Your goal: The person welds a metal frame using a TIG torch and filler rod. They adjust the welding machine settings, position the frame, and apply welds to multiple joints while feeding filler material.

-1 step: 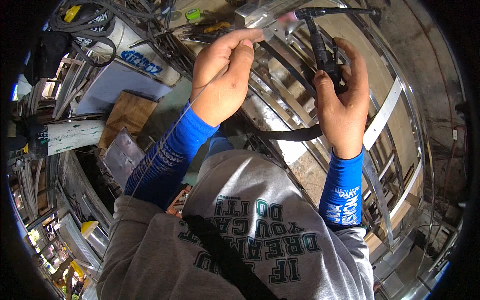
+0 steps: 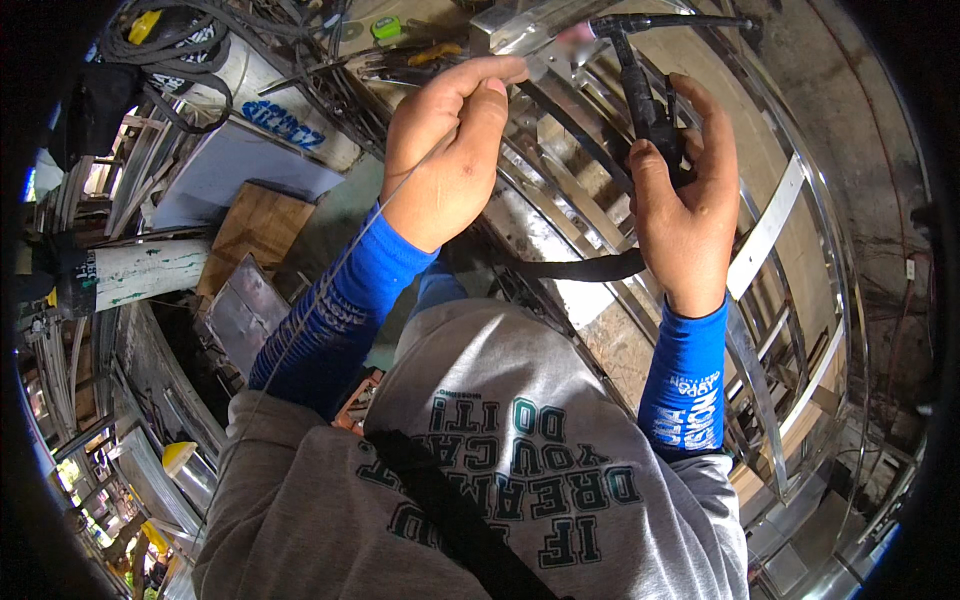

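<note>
In the upper middle of the head view, my left hand [image 2: 440,150] is closed, pinching a thin metal filler rod [image 2: 346,256]. The rod trails back along my blue-sleeved forearm. My right hand [image 2: 690,215] grips a black TIG welding torch [image 2: 632,85] by its handle, the thumb on one side and the fingers on the other. The torch's pinkish nozzle end points left, close to a shiny metal tube [image 2: 512,30]. Whether the nozzle touches the tube, I cannot tell. A black covered cable [image 2: 585,270] passes below my right hand.
A frame of shiny metal bars [image 2: 765,225] spreads under and right of the torch. Coiled black cables [image 2: 165,50] hang at the upper left. Pliers-like tools [image 2: 432,55] and a green tape measure [image 2: 385,28] lie beyond my left hand. A wooden board [image 2: 255,235] leans at left.
</note>
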`<state>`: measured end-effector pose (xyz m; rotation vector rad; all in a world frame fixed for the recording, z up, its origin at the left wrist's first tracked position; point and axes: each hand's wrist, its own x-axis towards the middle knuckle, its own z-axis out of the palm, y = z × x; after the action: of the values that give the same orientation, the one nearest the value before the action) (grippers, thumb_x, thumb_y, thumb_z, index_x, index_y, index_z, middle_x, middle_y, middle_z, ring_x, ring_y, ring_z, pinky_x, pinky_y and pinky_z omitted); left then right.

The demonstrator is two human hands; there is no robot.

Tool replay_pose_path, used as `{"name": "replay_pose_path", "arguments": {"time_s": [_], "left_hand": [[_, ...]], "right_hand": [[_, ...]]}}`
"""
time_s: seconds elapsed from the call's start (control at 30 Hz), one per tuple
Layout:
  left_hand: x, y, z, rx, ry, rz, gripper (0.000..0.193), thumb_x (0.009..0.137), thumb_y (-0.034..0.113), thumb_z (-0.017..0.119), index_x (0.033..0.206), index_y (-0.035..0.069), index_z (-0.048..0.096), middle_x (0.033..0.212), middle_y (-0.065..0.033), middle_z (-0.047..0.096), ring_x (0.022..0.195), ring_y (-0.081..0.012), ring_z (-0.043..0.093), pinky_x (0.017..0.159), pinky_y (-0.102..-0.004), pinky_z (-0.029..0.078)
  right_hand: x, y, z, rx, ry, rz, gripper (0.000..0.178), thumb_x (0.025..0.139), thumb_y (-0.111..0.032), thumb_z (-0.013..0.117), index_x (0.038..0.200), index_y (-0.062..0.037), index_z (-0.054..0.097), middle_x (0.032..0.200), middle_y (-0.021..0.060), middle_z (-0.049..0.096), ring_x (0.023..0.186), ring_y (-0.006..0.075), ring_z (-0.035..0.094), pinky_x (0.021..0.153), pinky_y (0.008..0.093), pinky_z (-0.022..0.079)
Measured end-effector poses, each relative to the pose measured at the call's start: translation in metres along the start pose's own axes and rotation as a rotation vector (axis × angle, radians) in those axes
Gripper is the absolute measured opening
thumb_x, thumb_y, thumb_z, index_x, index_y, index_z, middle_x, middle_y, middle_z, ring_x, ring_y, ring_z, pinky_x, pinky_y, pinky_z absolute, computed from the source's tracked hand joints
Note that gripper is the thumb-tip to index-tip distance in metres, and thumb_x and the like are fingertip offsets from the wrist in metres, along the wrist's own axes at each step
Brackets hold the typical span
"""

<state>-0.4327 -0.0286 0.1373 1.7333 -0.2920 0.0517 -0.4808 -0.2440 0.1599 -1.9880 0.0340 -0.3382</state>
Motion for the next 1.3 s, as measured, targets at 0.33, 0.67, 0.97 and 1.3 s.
{"name": "replay_pose_path", "arguments": {"time_s": [0.33,0.67,0.97,1.3], "left_hand": [[0.009,0.000,-0.003,0.260,0.089,0.124,0.034,0.110,0.024,0.055,0.122,-0.005,0.070,0.109,-0.0192,0.079,0.102,-0.0272,0.075,0.090,-0.0362,0.056],[0.007,0.009,0.006,0.132,0.071,0.110,0.035,0.113,0.023,0.053,0.120,-0.006,0.070,0.109,-0.0145,0.079,0.101,-0.0190,0.073,0.088,-0.0297,0.056],[0.010,-0.010,0.000,0.085,0.076,0.258,0.032,0.113,0.022,0.056,0.121,-0.005,0.071,0.112,-0.0143,0.078,0.110,-0.0221,0.072,0.098,-0.0326,0.054],[0.004,-0.011,0.001,0.096,0.020,0.100,0.033,0.114,0.013,0.047,0.134,-0.005,0.067,0.128,-0.0157,0.076,0.124,-0.0219,0.069,0.112,-0.0344,0.050]], "right_hand": [[0.003,0.019,0.013,0.060,0.098,-0.131,0.057,0.092,0.008,0.058,0.149,0.0006,0.050,0.129,0.0154,0.064,0.076,0.0095,0.063,0.063,0.0270,0.052],[-0.004,0.017,0.009,-0.137,0.152,-0.164,0.058,0.091,0.012,0.056,0.148,0.0038,0.049,0.141,0.0236,0.059,0.125,0.0242,0.062,0.105,0.0372,0.050],[0.005,-0.018,0.007,0.118,0.055,0.029,0.055,0.095,0.009,0.057,0.150,0.0040,0.049,0.136,0.0175,0.063,0.096,0.0156,0.064,0.077,0.0293,0.052],[0.000,0.009,0.001,0.000,0.074,-0.078,0.053,0.094,0.002,0.066,0.146,-0.0018,0.053,0.113,0.0216,0.074,0.098,0.0192,0.074,0.082,0.0304,0.059]]}}
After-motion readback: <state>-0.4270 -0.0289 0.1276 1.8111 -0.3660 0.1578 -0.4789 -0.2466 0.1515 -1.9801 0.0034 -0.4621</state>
